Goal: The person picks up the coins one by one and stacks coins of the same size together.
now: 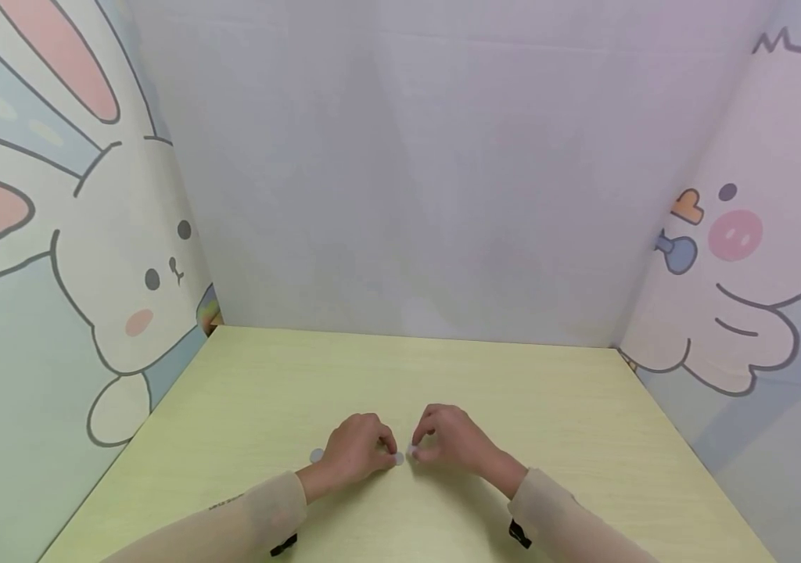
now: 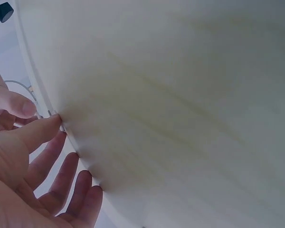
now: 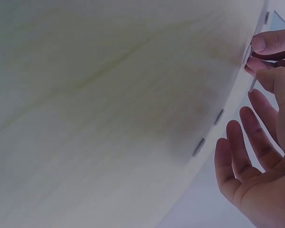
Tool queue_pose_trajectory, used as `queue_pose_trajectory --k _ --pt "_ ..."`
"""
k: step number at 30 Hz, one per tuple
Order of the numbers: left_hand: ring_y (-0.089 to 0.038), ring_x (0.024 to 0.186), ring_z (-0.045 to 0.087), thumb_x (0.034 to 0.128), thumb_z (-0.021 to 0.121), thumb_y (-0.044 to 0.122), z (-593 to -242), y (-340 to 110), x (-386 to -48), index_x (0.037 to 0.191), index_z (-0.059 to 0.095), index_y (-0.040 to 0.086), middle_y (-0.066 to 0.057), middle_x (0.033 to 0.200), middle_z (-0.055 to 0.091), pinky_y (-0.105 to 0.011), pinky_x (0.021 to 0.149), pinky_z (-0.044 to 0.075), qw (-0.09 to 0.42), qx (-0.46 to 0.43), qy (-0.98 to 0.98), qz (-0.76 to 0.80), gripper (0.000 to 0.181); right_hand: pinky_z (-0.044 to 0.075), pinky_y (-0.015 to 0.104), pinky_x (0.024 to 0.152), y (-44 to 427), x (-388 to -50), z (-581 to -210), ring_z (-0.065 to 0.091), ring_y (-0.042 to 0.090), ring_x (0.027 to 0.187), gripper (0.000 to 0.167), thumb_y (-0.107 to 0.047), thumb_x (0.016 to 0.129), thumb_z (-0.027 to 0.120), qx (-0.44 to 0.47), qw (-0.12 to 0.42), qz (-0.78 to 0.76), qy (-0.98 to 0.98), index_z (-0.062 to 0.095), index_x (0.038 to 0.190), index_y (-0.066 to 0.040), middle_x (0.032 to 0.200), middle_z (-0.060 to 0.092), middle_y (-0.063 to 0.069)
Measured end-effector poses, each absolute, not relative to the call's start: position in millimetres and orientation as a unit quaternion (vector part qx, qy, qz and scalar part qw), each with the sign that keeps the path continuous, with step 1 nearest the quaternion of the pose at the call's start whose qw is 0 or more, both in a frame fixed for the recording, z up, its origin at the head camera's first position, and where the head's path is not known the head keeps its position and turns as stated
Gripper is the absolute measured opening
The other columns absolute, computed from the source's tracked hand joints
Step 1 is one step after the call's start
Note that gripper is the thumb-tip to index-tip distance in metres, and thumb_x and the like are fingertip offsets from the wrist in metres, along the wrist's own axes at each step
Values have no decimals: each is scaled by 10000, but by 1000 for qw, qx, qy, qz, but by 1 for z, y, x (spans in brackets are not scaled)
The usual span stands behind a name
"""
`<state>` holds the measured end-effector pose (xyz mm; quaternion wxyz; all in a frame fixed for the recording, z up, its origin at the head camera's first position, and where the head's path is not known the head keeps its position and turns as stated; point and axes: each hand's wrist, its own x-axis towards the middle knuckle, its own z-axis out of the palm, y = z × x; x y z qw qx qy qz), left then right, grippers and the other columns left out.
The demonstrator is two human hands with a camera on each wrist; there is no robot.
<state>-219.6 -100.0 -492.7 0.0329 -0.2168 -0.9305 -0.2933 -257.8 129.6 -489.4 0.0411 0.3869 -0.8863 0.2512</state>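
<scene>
My left hand [image 1: 357,447] is low over the table, its thumb and index fingertip on either edge of a small flat pale-grey disc [image 1: 399,458] lying on the surface. Close by on the right, my right hand [image 1: 453,439] pinches a second disc [image 3: 252,84] between thumb and index finger, tilted on edge just off the table. Its other fingers [image 3: 233,147] are loosely spread. A third disc [image 1: 317,455] lies left of the left hand, partly covered by it in the head view. The discs' markings are too small to tell.
Two further discs, one nearer [image 3: 198,147] and one farther [image 3: 219,117], lie on the table beside the right hand in the right wrist view. The pale yellow table [image 1: 414,383] ends at a grey-white curtain [image 1: 414,195]. Cartoon-printed cloths hang at both sides.
</scene>
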Motion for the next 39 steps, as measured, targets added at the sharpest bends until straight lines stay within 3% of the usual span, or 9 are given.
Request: queue_pose_trajectory --k 10,24,39 --pt "-52 734 480 834 908 194 -492 -98 -219 814 836 203 65 863 678 -245 623 431 34 -209 -934 -287 75 484 207 719 123 -253 -493 652 164 795 46 -125 832 878 389 30 255 -885 835 841 -109 857 719 -32" --pt "-71 806 589 820 923 196 -489 -97 -215 817 838 207 99 883 710 -271 654 497 39 -214 -934 -282 86 454 189 672 118 -249 -494 603 120 749 73 -132 812 895 381 28 259 -887 841 854 -105 849 722 -25" --pt "-61 784 561 819 923 193 -490 -95 -215 805 832 217 101 842 670 -274 646 483 46 -212 -936 -277 94 438 183 650 113 -247 -493 599 123 731 76 -132 809 898 375 32 251 -892 846 859 -110 842 737 -26"
